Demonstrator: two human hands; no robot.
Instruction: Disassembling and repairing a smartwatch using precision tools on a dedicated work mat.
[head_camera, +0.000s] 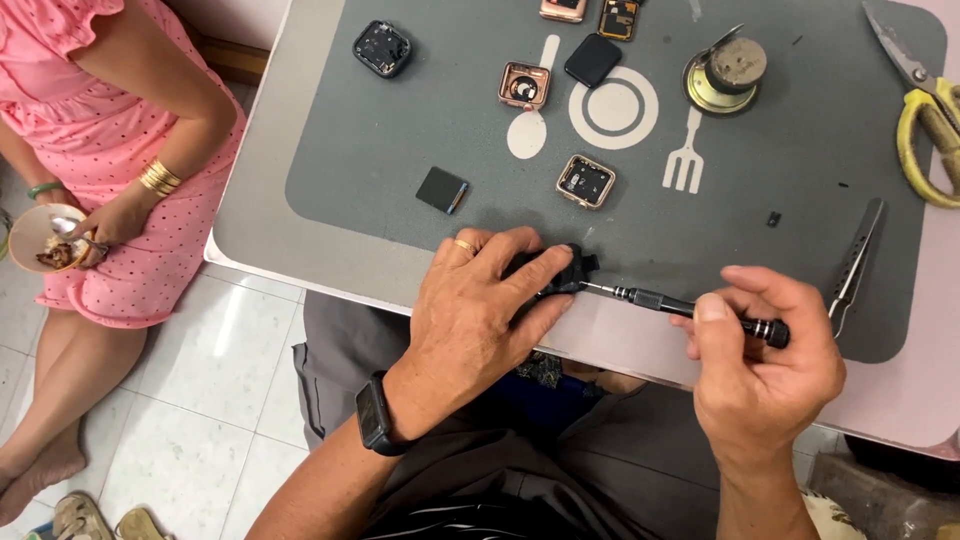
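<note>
My left hand (480, 310) presses a small black watch case (560, 268) down on the grey mat (780, 160) near the table's front edge; most of the case is hidden under my fingers. My right hand (765, 365) grips a thin black precision screwdriver (680, 303), and its tip meets the case's right side. A ring sits on my left hand and a black watch on that wrist.
Several opened watch cases (585, 181) and black screens (441, 189) lie on the mat. A round speaker part (725, 75) sits at the back, yellow-handled scissors (925, 115) at the far right, tweezers (855, 265) beside my right hand. A person in pink (120, 150) sits left, holding a bowl.
</note>
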